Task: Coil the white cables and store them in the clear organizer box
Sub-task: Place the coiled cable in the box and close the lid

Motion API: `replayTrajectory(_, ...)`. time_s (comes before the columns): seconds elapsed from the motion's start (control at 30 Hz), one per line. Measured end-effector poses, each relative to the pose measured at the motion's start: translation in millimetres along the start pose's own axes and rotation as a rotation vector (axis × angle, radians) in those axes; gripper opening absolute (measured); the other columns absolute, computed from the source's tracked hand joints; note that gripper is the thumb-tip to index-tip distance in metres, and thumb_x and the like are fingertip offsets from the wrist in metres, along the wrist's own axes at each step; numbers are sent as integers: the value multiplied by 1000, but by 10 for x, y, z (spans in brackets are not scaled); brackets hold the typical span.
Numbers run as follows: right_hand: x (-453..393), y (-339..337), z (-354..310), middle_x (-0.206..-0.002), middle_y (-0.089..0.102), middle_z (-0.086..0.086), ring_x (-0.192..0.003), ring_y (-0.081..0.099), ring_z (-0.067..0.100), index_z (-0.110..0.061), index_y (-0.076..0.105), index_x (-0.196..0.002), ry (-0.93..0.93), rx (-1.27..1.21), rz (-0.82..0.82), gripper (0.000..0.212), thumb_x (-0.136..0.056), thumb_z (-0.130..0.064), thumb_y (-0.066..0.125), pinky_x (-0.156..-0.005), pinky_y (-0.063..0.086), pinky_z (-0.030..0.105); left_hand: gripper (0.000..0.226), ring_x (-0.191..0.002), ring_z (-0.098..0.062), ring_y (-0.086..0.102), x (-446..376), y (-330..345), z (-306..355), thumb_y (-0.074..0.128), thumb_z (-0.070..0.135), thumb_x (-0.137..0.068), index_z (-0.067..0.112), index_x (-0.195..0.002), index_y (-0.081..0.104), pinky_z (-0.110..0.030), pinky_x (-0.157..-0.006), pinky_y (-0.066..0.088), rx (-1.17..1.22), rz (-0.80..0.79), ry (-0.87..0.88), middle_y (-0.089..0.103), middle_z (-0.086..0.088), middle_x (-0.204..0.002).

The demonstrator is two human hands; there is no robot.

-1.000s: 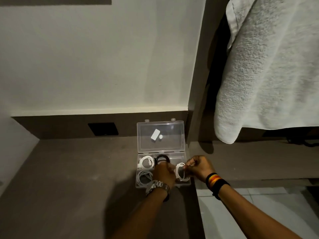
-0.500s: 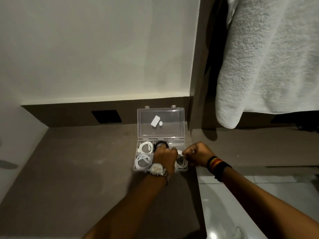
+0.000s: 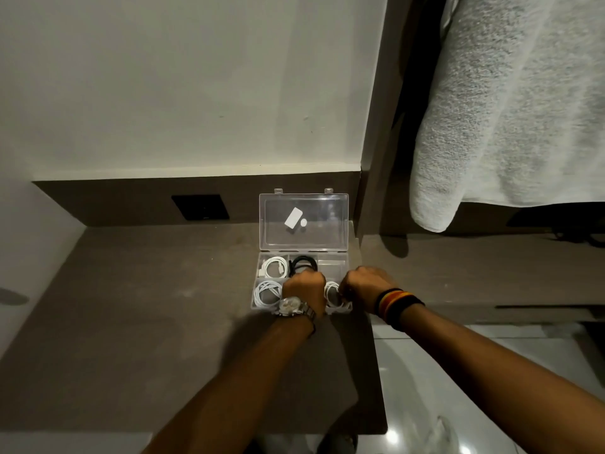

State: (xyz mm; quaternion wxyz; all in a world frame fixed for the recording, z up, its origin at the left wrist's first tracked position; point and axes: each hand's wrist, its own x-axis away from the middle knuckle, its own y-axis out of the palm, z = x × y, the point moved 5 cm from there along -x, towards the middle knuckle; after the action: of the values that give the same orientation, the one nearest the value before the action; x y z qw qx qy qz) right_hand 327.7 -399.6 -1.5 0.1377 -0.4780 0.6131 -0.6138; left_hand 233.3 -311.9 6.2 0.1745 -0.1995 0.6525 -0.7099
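The clear organizer box (image 3: 332,262) stands on the brown desk with its lid (image 3: 302,221) raised against the back panel. Coiled white cables lie in its back left (image 3: 273,267) and front left (image 3: 266,293) compartments, and a black coil (image 3: 304,263) in the back middle one. My left hand (image 3: 304,288), with a metal watch, and my right hand (image 3: 363,285), with striped wristbands, both pinch a coiled white cable (image 3: 332,294) down in the front right compartment. The back right compartment holds nothing visible.
The brown desk (image 3: 147,322) ends just right of the box, with a white tiled floor (image 3: 442,371) below. A grey-white towel (image 3: 510,103) hangs at the upper right. A black socket plate (image 3: 199,207) sits in the back panel.
Both hands have lowered the white coil from above the box into its front right compartment. The camera has tilted, so the box sits lower in the frame.
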Motion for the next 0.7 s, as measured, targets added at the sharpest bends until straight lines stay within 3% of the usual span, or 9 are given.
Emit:
replayTrajectory(0.1, 11, 35, -34, -108, 71, 13, -95, 69, 26, -11, 68, -119, -46, 99, -10, 28, -100, -29, 59, -91, 57, 35, 8, -55, -35, 69, 3, 9, -64, 78, 9, -65, 3, -67, 73, -36, -51, 58, 84, 36, 3, 71, -18, -66)
replayTrajectory(0.3, -3, 21, -46, -120, 62, 11, -105, 65, 28, -11, 69, -118, -93, 163, 231, 26, -93, -20, 71, -90, 58, 38, 13, -59, -33, 71, -92, 81, -78, 78, 15, -72, 4, -78, 74, -35, -52, 59, 48, 6, 3, 73, -15, -73)
replayTrajectory(0.47, -168, 64, -4, -116, 71, 9, -101, 71, 26, -14, 69, -117, 61, 52, 179, 32, -89, -29, 76, -94, 59, 36, 16, -90, -34, 72, -318, 237, -87, 66, 16, -83, 8, -95, 73, -41, -73, 59, 53, -114, 1, 73, -15, -98)
replayTrajectory(0.7, -248, 87, -3, -104, 74, 7, -94, 71, 25, -18, 73, -110, 113, 29, 164, 27, -86, -27, 80, -87, 60, 35, 16, -91, -38, 71, -294, 247, -91, 68, 15, -80, 8, -93, 72, -42, -71, 57, 83, -106, -5, 70, -16, -102)
